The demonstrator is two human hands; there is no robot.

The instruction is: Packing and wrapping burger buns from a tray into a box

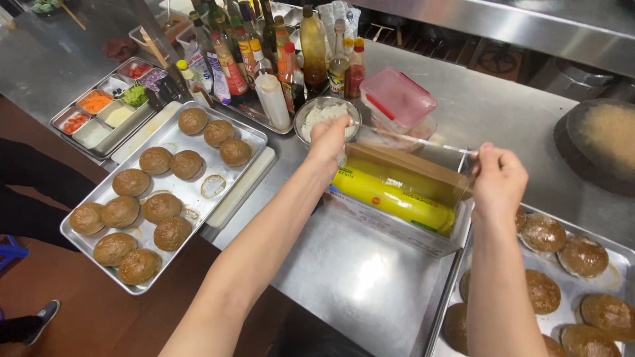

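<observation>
While fingers (pixel 486 153) pinch, film (pixel 410 140) stretches between (taut).

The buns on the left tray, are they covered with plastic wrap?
No, the buns on the left tray lie bare; the wrap stretches between both hands.

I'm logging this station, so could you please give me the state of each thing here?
Cling film box: lid open, film pulled out.
Left hand: pinching the film's edge.
Right hand: pinching the film's edge.
Pink-lidded container: closed.
Left bun tray: uncovered.
Steel bowl: uncovered, filled.
</observation>
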